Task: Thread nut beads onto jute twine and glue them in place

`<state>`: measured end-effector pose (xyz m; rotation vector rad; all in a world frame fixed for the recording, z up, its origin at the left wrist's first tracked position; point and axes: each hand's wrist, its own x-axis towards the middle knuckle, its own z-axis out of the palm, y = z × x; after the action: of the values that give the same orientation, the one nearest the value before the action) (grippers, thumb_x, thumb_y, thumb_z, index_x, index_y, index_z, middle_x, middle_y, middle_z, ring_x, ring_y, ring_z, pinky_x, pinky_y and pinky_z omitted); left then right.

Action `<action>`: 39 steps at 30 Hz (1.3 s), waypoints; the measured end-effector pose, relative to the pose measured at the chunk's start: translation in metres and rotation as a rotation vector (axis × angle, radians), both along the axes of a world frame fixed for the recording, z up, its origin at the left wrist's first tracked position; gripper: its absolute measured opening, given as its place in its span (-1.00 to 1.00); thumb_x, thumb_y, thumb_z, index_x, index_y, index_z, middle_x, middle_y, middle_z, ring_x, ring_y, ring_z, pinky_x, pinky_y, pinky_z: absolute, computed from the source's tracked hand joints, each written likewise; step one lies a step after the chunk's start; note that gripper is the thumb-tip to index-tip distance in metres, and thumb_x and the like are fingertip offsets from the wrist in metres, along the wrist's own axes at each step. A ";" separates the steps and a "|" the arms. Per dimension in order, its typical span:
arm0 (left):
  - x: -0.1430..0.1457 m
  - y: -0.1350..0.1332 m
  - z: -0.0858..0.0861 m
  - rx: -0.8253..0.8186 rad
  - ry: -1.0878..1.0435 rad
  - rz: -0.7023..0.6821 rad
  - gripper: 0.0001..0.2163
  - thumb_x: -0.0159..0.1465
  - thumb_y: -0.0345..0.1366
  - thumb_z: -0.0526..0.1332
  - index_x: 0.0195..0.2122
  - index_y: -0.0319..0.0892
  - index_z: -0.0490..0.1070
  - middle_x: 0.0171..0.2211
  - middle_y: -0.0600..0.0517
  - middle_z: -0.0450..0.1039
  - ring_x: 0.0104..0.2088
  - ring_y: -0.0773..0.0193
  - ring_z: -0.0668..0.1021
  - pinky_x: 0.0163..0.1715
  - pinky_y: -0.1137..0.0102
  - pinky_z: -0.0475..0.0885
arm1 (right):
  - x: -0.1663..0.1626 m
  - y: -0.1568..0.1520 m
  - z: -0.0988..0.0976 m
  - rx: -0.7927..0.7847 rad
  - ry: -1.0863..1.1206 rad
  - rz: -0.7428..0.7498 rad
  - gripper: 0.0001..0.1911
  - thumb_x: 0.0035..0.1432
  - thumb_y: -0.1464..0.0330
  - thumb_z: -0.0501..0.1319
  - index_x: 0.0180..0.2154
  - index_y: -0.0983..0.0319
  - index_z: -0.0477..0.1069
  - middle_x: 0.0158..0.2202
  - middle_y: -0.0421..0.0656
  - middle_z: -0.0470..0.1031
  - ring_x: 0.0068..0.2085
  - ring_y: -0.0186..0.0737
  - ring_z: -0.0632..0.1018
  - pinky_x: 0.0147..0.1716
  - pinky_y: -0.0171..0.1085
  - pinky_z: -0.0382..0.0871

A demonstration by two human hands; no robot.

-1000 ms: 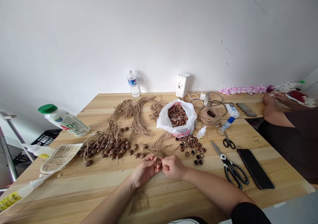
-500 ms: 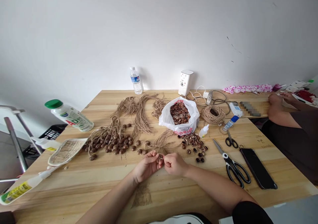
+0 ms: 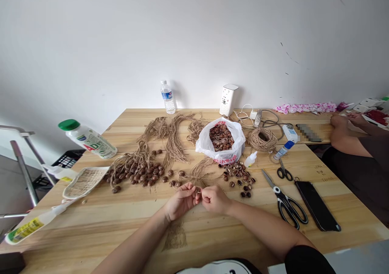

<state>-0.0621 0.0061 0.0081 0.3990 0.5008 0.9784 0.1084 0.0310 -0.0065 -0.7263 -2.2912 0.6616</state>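
Observation:
My left hand (image 3: 183,201) pinches a small brown nutshell (image 3: 197,190) between thumb and fingers, above the middle of the table. Pressed close from the other side is my right hand (image 3: 215,200), its fingers curled tight; what they grip is hidden. Just beyond my hands lie loose twine strands (image 3: 201,171) and a few whole-looking brown nuts (image 3: 165,179). To the right of them, halved nutshells (image 3: 238,173) are scattered. Farther left sits a heap of nuts tied to twine (image 3: 141,173).
Behind my hands stands a white plastic bag (image 3: 204,143) of shells, beside a twine coil (image 3: 261,139). Scissors (image 3: 287,203) and a phone (image 3: 317,205) lie right. A tilted white bottle (image 3: 91,140) and a woven tray (image 3: 85,181) are left. A co-worker's arm (image 3: 346,138) rests far right.
The whole view has shifted slightly. My hands stay together around the nutshell in nearly the same place; nothing is visibly let go.

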 end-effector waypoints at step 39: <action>-0.043 0.002 0.005 0.521 1.134 0.380 -0.83 -0.04 -0.54 0.25 -0.48 -0.11 0.47 -0.46 -0.03 0.40 -0.35 0.13 0.35 -0.27 0.38 0.21 | -0.001 -0.005 0.012 -0.044 0.024 -0.044 -0.65 -0.01 0.45 0.08 -0.63 0.21 -0.13 -0.67 -0.33 0.00 -0.61 -0.44 0.12 -0.59 -0.39 -0.03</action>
<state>-0.1049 0.0086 0.0129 1.3940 1.3819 1.1891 0.1076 0.0264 0.0053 -0.7826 -2.2388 0.6989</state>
